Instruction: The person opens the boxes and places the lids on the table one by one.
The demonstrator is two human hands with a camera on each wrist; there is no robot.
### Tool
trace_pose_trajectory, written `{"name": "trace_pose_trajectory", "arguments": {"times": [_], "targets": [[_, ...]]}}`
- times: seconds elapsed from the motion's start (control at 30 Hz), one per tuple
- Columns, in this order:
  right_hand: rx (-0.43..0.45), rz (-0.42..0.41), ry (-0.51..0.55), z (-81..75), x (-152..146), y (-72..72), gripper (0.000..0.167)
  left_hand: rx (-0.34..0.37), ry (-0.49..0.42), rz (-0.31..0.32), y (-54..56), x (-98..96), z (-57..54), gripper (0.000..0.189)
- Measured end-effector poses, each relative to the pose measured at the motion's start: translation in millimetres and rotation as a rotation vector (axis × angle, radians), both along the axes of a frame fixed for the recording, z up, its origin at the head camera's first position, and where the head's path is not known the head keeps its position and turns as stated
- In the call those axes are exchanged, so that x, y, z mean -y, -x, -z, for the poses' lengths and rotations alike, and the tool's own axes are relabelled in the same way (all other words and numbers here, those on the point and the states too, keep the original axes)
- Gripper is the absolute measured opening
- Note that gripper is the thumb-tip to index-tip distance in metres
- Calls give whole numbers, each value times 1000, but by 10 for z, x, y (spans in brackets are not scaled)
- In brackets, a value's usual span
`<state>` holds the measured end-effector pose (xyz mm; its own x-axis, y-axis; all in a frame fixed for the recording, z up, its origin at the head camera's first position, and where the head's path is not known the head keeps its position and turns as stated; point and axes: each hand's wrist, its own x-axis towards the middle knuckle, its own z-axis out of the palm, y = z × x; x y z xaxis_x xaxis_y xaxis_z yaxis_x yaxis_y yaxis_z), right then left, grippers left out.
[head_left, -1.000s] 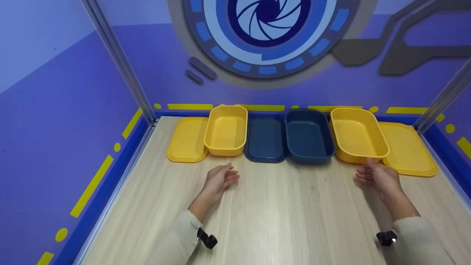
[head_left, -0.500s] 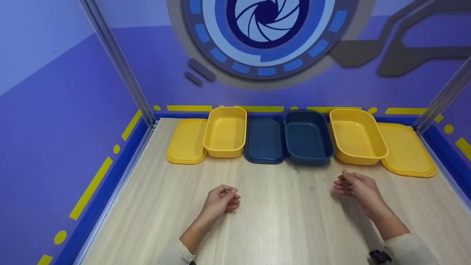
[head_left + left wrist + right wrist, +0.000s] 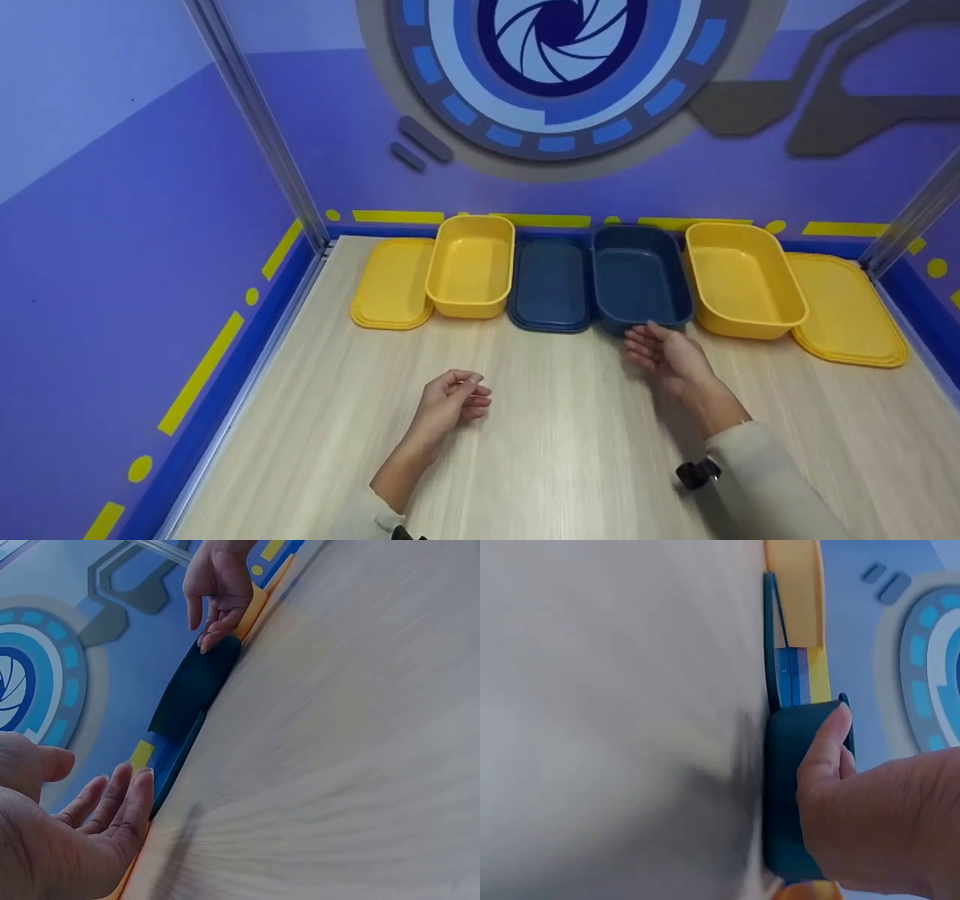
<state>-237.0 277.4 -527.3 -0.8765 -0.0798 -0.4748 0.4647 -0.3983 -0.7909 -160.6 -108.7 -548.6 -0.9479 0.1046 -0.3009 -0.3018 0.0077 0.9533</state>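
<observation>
My right hand (image 3: 671, 358) is at the front of a dark blue box (image 3: 637, 281), its thumb by the near rim and its fingers loosely bent. In the right wrist view the thumb overlaps the blue box (image 3: 791, 795); whether it touches cannot be told. My left hand (image 3: 448, 405) hovers over the table further left, fingers relaxed and holding nothing. A dark blue lid (image 3: 551, 285) lies left of the blue box. Beyond it are a smaller yellow box (image 3: 472, 262) and a yellow lid (image 3: 394, 285).
At the right stand a larger yellow box (image 3: 742, 281) and a yellow lid (image 3: 851, 311). The whole row lines the back edge of the wooden table (image 3: 555, 450). A printed wall (image 3: 285, 135) rises behind, with metal posts at the corners.
My right hand has moved left from the larger yellow box to the dark blue box. My left hand has drawn back from the smaller yellow box. The boxes and lids stay in place.
</observation>
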Motion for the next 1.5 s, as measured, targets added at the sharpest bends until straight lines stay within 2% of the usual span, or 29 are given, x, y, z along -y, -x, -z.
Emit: {"name": "trace_pose_trajectory", "arguments": {"times": [0.1, 0.27, 0.53, 0.73, 0.93, 1.07, 1.23, 1.37, 1.5], "targets": [[18, 42, 41, 1, 21, 53, 28, -1, -14, 0, -10, -9, 0, 36], [-15, 57, 50, 24, 65, 115, 29, 5, -18, -6, -7, 15, 17, 36], [-46, 79, -67, 77, 66, 215, 25, 22, -23, -52, -8, 68, 4, 34], [-32, 15, -149, 102, 52, 198, 31, -4, -11, -53, -47, 119, 16, 37], [-56, -63, -146, 78, -59, 46, 37, -17, -12, -39, -92, 127, 34, 38], [-108, -87, -211, 45, -211, -115, 36, -7, -15, -37, -99, 126, 28, 37], [-152, -114, -414, 32, -385, -365, 43, -5, -26, -47, -104, 122, 14, 37], [-131, -153, -606, 61, -493, -586, 56, -2, -29, -35, -107, 115, 24, 37], [-131, -187, -759, 88, -573, -776, 59, -5, -32, -39, -101, 121, 27, 37]]}}
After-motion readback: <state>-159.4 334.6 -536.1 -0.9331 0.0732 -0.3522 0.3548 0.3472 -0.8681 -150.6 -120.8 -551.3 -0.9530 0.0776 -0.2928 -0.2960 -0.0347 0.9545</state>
